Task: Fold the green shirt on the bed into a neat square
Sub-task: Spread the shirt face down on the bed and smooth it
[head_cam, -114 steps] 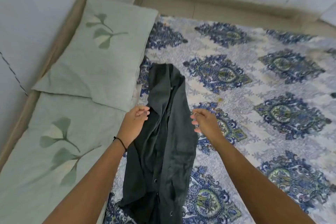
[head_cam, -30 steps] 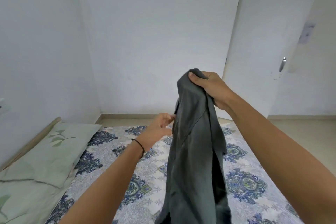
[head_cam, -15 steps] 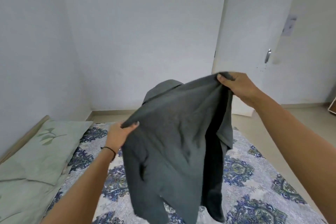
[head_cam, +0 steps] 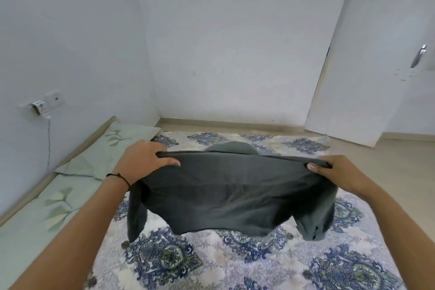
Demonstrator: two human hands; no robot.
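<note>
A dark grey-green shirt point(head_cam: 233, 193) hangs stretched wide in the air above the bed point(head_cam: 211, 263). My left hand point(head_cam: 143, 160) grips its upper left corner, thumb over the fabric. My right hand point(head_cam: 334, 172) pinches the upper right corner. The top edge runs nearly level between my hands. Both sleeves droop at the sides, and the collar shows behind the top edge. The shirt's lower hem hangs just above the patterned sheet.
Pale green pillows point(head_cam: 110, 153) lie along the bed's left side by the wall. A wall socket with a plugged cable point(head_cam: 40, 106) is on the left wall. A white door point(head_cam: 376, 66) stands at the right, with bare floor point(head_cam: 404, 158) beyond the bed.
The shirt was lifted off the bed bunched up; my hands have since moved apart and lowered, spreading it wide and level. My view has tilted down toward the bed.
</note>
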